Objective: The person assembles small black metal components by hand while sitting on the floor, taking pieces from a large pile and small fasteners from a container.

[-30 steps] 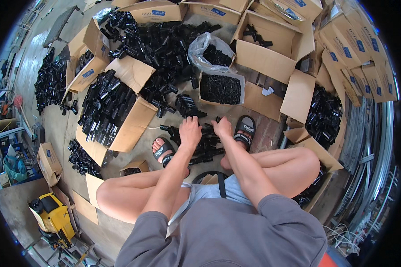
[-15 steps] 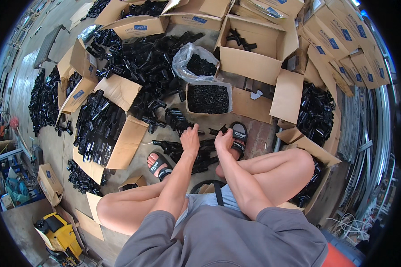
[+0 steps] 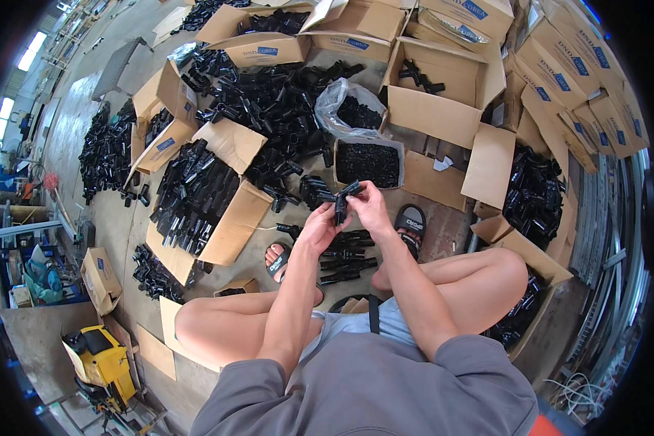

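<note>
Between my two hands, in front of my knees, is a glossy black branched tube fitting (image 3: pixel 340 206). My left hand (image 3: pixel 318 228) grips its lower part. My right hand (image 3: pixel 371 209) has its fingers closed around the upper right arm. Just beyond my hands is a carton of small black pieces (image 3: pixel 368 161). A row of similar black fittings (image 3: pixel 347 267) lies on the floor between my sandalled feet, partly behind my forearms. Another small stack of fittings (image 3: pixel 314 190) stands next to my left hand.
A large heap of black fittings (image 3: pixel 269 102) spreads ahead. Cartons of fittings stand left (image 3: pixel 195 192) and right (image 3: pixel 532 192), near an open carton (image 3: pixel 432 105) and a clear plastic bag (image 3: pixel 332 102). Stacked cartons (image 3: pixel 570 69) and metal profiles (image 3: pixel 596 240) line the right; a yellow machine (image 3: pixel 105 363) stands lower left.
My hands have come together and risen a little, and the fitting that was low by my right hand is now held up between both. The whole view has shifted slightly.
</note>
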The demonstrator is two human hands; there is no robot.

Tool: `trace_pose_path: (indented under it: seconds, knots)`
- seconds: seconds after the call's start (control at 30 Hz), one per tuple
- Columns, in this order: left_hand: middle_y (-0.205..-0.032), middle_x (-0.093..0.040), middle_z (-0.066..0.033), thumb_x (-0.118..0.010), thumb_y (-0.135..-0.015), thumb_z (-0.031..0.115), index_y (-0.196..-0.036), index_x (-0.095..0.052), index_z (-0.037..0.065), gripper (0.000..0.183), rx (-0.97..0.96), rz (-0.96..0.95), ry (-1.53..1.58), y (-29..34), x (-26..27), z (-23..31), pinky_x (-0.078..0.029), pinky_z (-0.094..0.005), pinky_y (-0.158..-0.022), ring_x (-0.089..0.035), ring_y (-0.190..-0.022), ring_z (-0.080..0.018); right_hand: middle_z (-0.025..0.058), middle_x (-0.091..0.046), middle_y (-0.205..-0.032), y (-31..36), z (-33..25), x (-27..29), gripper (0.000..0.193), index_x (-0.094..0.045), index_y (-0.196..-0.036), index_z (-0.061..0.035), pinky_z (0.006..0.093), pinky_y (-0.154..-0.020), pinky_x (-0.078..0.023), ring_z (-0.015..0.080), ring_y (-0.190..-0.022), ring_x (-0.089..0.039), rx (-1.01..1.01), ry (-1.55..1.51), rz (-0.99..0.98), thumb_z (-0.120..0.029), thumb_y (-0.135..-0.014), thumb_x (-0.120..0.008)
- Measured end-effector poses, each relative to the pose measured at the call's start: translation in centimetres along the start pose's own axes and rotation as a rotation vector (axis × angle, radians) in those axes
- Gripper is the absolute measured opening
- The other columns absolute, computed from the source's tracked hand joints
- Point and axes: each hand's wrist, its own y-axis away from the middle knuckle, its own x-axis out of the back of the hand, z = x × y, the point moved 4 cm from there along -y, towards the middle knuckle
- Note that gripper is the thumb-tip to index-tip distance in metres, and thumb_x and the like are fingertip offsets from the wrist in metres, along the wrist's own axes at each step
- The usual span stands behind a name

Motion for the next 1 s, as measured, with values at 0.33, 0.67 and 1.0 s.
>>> trace_pose_path:
  seconds: [0.33, 0.67, 1.0]
  knots:
    - [-0.127, -0.066, -0.0162, -0.057, -0.105, 0.012, -0.133, -0.055, -0.006, 0.034, 0.010, -0.158, -0.081, 7.9, -3.7, 3.2, -0.052, -0.0462, -0.110, -0.066, -0.121, -0.0271, 0.0061, -0.069, -0.091, 2.5, -3.2, -2.0, 0.019, -0.054, -0.107, -0.0045, 0.0274, -0.064, -0.058, 0.0116, -0.079, -0.068, -0.024, -0.221, -0.098, 0.005, -0.094, -0.065]
    - [-0.126, -0.069, -0.0123, -0.060, -0.105, 0.021, -0.133, -0.058, 0.001, 0.034, -0.063, -0.053, -0.071, 11.2, -4.9, 4.7, -0.054, -0.0392, -0.108, -0.068, -0.118, -0.0240, 0.0038, -0.067, -0.089, 4.7, -6.5, -3.5, 0.021, -0.052, -0.103, -0.0058, 0.0242, -0.060, -0.057, 0.0089, -0.075, -0.067, 0.127, -0.349, -0.203, 0.007, -0.093, -0.065]
    - [-0.126, -0.068, -0.0150, -0.061, -0.105, 0.016, -0.134, -0.056, -0.004, 0.036, -0.036, -0.035, -0.184, 14.3, -6.1, 7.7, -0.057, -0.0388, -0.105, -0.068, -0.117, -0.0249, 0.0043, -0.067, -0.099, 6.6, -8.9, -5.3, 0.022, -0.057, -0.107, -0.0039, 0.0258, -0.084, -0.053, 0.0089, -0.092, -0.064, 0.234, -0.287, -0.213, 0.007, -0.091, -0.068]
